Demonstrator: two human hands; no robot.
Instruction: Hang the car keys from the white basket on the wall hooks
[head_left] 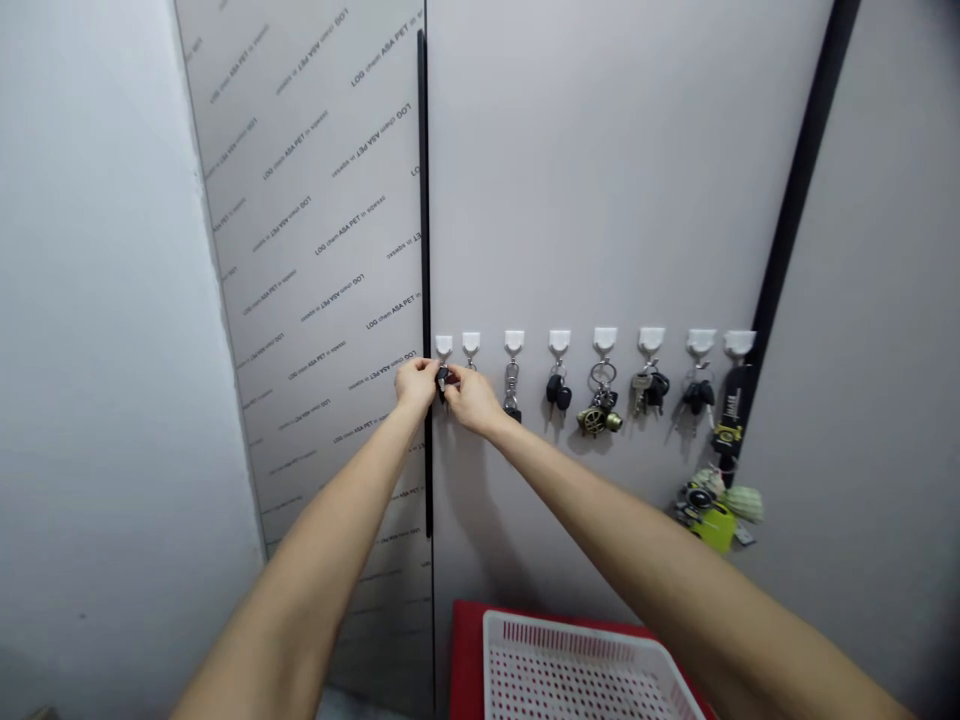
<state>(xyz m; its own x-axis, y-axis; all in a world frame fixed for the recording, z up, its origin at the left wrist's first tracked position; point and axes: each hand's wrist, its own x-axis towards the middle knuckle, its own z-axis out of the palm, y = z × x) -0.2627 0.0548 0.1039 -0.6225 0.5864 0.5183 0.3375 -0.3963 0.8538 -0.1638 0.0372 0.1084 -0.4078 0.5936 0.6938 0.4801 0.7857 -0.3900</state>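
Both my hands are raised to the leftmost white hook (444,345) on the pale door panel. A small set of dark keys (442,380) hangs just below that hook. My left hand (415,383) pinches the keys from the left, beside the black door handle (424,220). From the right, my right hand (474,398) closes its fingers on the same keys, partly covering them. Behind its fingers, a second hook (471,343) carries a ring that is mostly hidden.
Farther right, several hooks hold key bunches, including black keys (559,391), a brass wheel charm (594,419) and a black strap (731,410) with a lime-green tag (716,527). Below, a white perforated basket (577,632) rests on a red surface (466,660). A white wall (97,300) stands left.
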